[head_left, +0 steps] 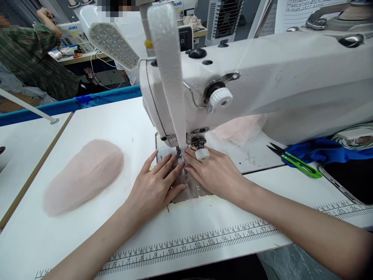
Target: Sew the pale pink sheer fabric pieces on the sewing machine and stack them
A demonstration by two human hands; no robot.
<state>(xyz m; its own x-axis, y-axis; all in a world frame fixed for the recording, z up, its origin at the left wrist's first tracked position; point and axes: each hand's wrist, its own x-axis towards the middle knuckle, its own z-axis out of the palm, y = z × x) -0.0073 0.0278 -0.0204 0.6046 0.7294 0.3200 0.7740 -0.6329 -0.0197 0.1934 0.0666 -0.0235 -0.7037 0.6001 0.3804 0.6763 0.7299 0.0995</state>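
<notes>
My left hand [157, 181] lies on the sewing machine bed, fingers spread and pointing at the presser foot [178, 154]. On the other side of the foot, my right hand [214, 169] rests with its fingers stretched out, the tips close beside it. Between both hands is a thin, see-through, shiny material [190, 184], touched by the fingertips; its edges are hard to make out. The white sewing machine [250, 81] reaches over from the right, partly hiding the right fingertips. To the left lies a sheer pale pink fabric piece [87, 177].
More pink fabric [240, 128] lies behind the needle area. Green-handled thread snips [301, 163], a blue cloth [320, 149] and a phone [352, 179] sit at right. A printed ruler [192, 247] runs along the front edge. Two people are beyond the table.
</notes>
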